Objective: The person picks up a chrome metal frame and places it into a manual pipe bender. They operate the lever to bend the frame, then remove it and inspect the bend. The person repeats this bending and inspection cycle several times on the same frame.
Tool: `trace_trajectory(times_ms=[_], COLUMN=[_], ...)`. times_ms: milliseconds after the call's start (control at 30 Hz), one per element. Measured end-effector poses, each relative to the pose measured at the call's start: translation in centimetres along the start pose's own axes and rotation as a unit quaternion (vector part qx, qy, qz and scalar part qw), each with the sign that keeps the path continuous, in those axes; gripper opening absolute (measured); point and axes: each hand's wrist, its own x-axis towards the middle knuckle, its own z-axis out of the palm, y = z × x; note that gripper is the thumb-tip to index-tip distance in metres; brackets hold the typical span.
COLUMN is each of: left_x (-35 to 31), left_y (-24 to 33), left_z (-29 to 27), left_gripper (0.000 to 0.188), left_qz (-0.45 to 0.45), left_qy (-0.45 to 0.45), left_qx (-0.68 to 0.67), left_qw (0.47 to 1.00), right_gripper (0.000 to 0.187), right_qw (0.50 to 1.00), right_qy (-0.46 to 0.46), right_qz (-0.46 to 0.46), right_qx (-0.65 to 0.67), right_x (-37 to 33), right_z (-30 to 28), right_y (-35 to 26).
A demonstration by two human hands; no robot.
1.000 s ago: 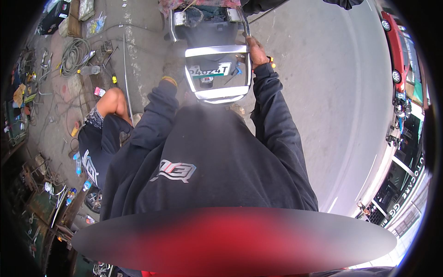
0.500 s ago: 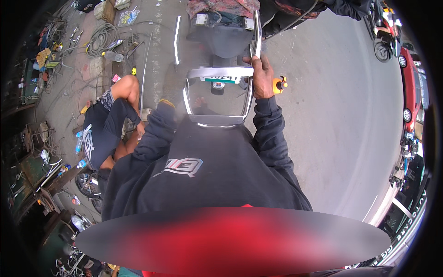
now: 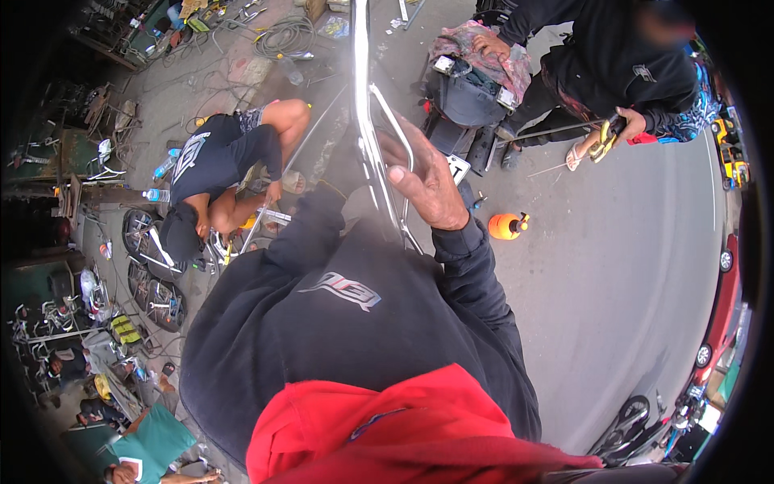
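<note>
A shiny chrome tube rack (image 3: 363,97) stands on edge in front of my chest, its long bar running up past the top of the view. My right hand (image 3: 435,189) is on its thinner inner tube, thumb in front and fingers behind, the fingertips blurred. On the rack's other side my left sleeve (image 3: 310,226) reaches up, but blur hides that hand and its fingers. Just beyond my right hand is the dark rear of a scooter (image 3: 459,97) with a white plate (image 3: 457,168) below it and a patterned cloth (image 3: 488,48) over its seat.
An orange pump sprayer (image 3: 506,226) stands on the pavement to the right. A co-worker (image 3: 597,81) there holds a yellow-handled item with a thin rod. Another person (image 3: 230,161) crouches at left beside wheels (image 3: 153,274). Coiled cable (image 3: 286,36) lies at far left.
The rack has swung from lying flat behind the scooter to edge-on before my chest. The scooter and sprayer now sit farther right in view. My right hand has shifted its hold.
</note>
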Motion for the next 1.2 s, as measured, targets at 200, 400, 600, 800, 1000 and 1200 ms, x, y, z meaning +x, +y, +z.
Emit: trace_trajectory(times_ms=[200,400,600,800,1000,1200], left_x=[-2.7,-4.3,-4.5,-2.3,3.8,9.8], left_y=[-0.3,-1.9,-3.5,-4.1,-2.0,1.9], left_z=[0.6,-0.7,-2.0,-4.6,-9.8,-16.7], left_gripper=[0.044,0.048,0.052,0.056,0.06,0.064], left_qz=[0.037,0.05,0.032,-0.021,-0.055,-0.087], left_qy=[0.024,0.087,0.162,0.228,0.265,0.301], left_qx=[0.004,0.013,0.037,0.074,0.117,0.208], left_qw=[0.999,0.995,0.986,0.971,0.956,0.926], right_gripper=[0.077,0.059,0.059,0.062,0.061,0.057], right_qw=[0.986,0.971,0.962,0.964,0.953,0.91], right_qy=[-0.11,-0.146,-0.136,-0.113,-0.088,-0.104], right_qz=[0.122,0.19,0.224,0.226,0.27,0.343], right_qx=[-0.044,-0.02,0.081,0.082,0.104,0.209], right_x=[-2.4,-4.0,-3.4,-0.5,5.7,17.9], right_z=[4.3,5.9,4.4,2.6,-1.4,-6.1], right_y=[-0.2,0.3,0.7,2.5,6.4,12.2])
